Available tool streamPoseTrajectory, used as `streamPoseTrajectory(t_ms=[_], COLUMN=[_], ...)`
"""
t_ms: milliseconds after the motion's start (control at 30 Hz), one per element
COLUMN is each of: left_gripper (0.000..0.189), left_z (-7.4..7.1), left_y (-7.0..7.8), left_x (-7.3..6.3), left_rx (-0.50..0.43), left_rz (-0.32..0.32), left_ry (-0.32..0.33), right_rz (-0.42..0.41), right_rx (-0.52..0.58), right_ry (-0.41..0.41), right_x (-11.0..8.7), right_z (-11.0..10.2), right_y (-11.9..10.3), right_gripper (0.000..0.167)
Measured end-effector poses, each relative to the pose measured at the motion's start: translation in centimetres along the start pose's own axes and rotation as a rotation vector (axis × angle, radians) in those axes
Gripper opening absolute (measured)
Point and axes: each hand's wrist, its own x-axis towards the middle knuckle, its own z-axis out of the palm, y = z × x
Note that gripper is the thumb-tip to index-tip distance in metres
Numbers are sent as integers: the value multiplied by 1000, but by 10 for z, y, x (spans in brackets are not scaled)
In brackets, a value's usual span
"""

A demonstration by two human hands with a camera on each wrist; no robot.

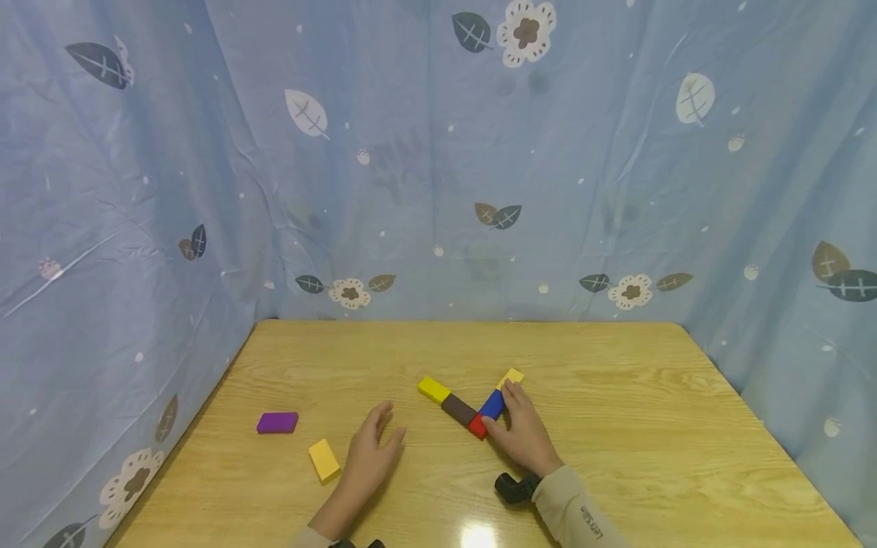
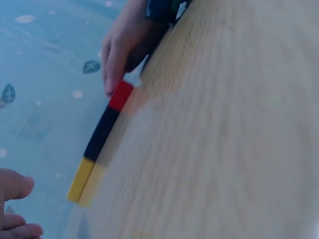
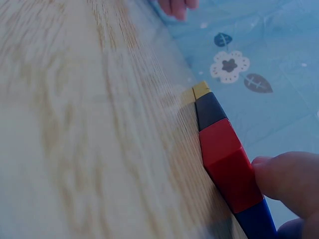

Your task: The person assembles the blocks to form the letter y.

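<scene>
Flat blocks make a V on the table in the head view. Its left arm runs from a yellow block [image 1: 434,390] through a dark brown block [image 1: 458,409] to a red block [image 1: 477,426] at the corner. A blue block [image 1: 492,405] and a pale yellow block [image 1: 511,377] form the other arm. My right hand [image 1: 526,432] lies along this arm, fingers at the pale yellow block and thumb by the red-blue joint. The right wrist view shows the thumb [image 3: 286,175] against the red block's side. My left hand [image 1: 370,453] hovers with spread fingers, holding nothing.
A purple block [image 1: 277,423] lies at the left of the wooden table [image 1: 617,457]. Closer to my left hand is an orange-yellow block [image 1: 324,461]. A blue patterned curtain [image 1: 438,167] encloses the back and sides.
</scene>
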Motion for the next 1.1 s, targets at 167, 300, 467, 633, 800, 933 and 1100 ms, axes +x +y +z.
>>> streamPoseTrajectory(t_ms=[167,300,467,633,800,933,1100], left_gripper=[60,66,75,76,79,85,89], left_z=[-21,-40,-70,-97,-113,-120,-125], left_y=[2,4,-6,-26,-39,-41,-42], left_x=[-11,-15,-26,-36,-41,-42,-45], left_rx=[132,223,285,270,284,306,349], left_rz=[37,94,159,105,-6,-83,-115], left_ry=[55,61,24,-16,-77,-131,-170], right_rz=[-5,2,4,2,13,7,6], right_rx=[5,8,10,7,4,-4,0], right_ry=[5,3,2,3,-6,-3,-16], right_x=[1,1,0,0,1,1,0], right_z=[-1,-2,-1,-1,-4,-4,-1], right_y=[0,-1,0,-1,-1,-1,-1], right_gripper=[72,72,73,72,72,72,73])
